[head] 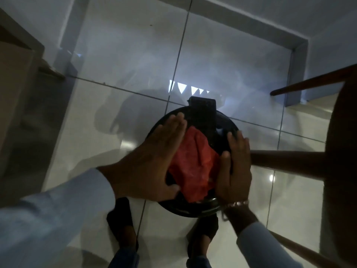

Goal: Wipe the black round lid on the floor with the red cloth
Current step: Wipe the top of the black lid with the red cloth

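Observation:
The black round lid is between my two hands, above my feet, with a black block-shaped handle at its far edge. The crumpled red cloth lies on the lid's middle. My left hand presses flat on the lid's left side, fingers straight and together, thumb at the cloth's near edge. My right hand grips the lid's right rim, fingers curled over it and thumb touching the cloth. Whether the lid touches the floor is hidden.
A dark wooden stool stands at the right, its seat and one leg close to my right hand. My feet in dark sandals stand under the lid on glossy white tiles. A wooden door frame is on the left.

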The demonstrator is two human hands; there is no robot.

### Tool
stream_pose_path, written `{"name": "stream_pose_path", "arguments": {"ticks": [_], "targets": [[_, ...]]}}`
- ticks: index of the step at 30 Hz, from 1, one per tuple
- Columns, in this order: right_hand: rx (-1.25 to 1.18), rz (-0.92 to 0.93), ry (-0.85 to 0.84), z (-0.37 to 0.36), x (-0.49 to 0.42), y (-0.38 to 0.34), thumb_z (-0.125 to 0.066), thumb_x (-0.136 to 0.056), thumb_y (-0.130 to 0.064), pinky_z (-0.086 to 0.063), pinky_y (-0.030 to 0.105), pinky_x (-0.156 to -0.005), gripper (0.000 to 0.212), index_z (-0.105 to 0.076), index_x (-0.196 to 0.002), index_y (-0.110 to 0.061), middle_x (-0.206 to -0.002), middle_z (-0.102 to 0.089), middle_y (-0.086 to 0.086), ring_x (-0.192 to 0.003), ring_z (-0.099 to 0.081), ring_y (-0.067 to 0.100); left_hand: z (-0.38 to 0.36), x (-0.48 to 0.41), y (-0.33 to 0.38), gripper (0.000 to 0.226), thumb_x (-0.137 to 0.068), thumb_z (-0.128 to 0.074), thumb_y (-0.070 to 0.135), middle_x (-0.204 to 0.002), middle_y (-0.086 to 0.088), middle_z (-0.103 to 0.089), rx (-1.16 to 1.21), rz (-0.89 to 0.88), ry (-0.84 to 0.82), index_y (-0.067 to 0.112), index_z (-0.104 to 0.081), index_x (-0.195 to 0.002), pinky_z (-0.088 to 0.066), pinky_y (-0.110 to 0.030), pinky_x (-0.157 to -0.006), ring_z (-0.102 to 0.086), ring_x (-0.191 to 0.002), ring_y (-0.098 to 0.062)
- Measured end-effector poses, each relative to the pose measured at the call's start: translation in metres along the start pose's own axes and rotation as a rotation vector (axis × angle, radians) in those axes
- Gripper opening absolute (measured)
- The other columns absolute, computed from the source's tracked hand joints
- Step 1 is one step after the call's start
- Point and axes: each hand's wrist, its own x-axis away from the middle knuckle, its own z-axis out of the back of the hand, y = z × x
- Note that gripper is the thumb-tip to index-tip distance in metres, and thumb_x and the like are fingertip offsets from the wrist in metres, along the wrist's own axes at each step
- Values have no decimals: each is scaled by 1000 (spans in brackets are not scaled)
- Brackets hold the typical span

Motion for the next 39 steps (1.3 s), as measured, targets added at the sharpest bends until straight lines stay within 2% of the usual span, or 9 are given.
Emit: {"name": "stream_pose_path", "arguments": {"ticks": [2, 5, 7, 13, 16, 21, 27, 30, 39], "targets": [[51, -9, -44, 2, -20, 7, -30, -97, -31, -22, 53, -121, 46, -32, -143, -31, -157, -26, -3, -150, -19, 22, -12, -13, 33, 111, -77, -49, 72, -165, -2, 15, 40, -15, 48, 18, 13, -152, 6, -43, -119, 17, -151, -19], [74, -30, -85, -6, -27, 13, -31, -96, -24, -18, 51, -123, 49, -43, -143, -14, -158, -33, 7, -150, -22, 22, -43, -30, 58, 106, -76, -38, 83, -166, -7, 5, -228, 87, 49, 22, 2, -154, 2, -55, -122, 11, -152, -31], [73, -44, -47, -10, -28, 17, -31, -96, -24, -16, 46, -124, 49, -45, -141, -13, -157, -34, 6, -150, -21, 21, -56, -33, 52, 91, -84, -35, 75, -165, -10, -9, -380, 130, 64, 21, -12, -154, -7, -61, -120, 3, -152, -36], [96, -31, -47, -10, -30, 27, -31, -97, -26, -18, 47, -123, 50, -35, -146, -17, -158, -32, 5, -151, -18, 22, -75, -12, 26, 59, -86, -45, 45, -151, -13, -45, -351, 146, 345, 16, -53, -136, -22, -59, -116, -24, -148, -37], [138, -21, -60, -12, -30, 28, -31, -97, -28, -16, 46, -123, 53, -31, -148, -18, -159, -29, 5, -151, -17, 22, -66, -15, 18, 59, -82, -55, 41, -150, -13, -45, -288, 173, 427, 15, -55, -135, -27, -59, -115, -29, -146, -37], [198, -6, -36, -18, -29, 25, -30, -98, -27, -16, 43, -124, 51, -31, -148, -14, -159, -32, 7, -150, -20, 26, -55, -28, 10, 54, -90, -46, 40, -144, -15, -52, -91, 341, 678, 8, -57, -132, -41, -54, -109, -41, -139, -34], [279, 1, -54, -20, -31, 26, -27, -98, -27, -13, 41, -124, 53, -30, -149, -13, -159, -31, 7, -151, -20, 26, -109, 9, 33, 64, -90, -41, 43, -152, -20, -40, -239, 329, 694, 3, -45, -140, -29, -62, -113, -27, -146, -41], [289, 7, -56, -19, -32, 27, -28, -98, -27, -14, 42, -123, 53, -30, -149, -13, -159, -30, 9, -150, -20, 28, -144, 23, 56, 74, -85, -46, 46, -156, -18, -27, -229, 461, 704, 6, -30, -146, -22, -60, -118, -18, -149, -40], [244, 27, -30, -18, -30, 22, -31, -98, -25, -23, 51, -121, 50, -35, -145, -11, -155, -37, 11, -147, -27, 29, -181, -24, 104, 72, -92, -32, 54, -157, -17, -23, -48, 1072, 970, 9, -27, -147, -26, -54, -118, -11, -151, -31]]}}
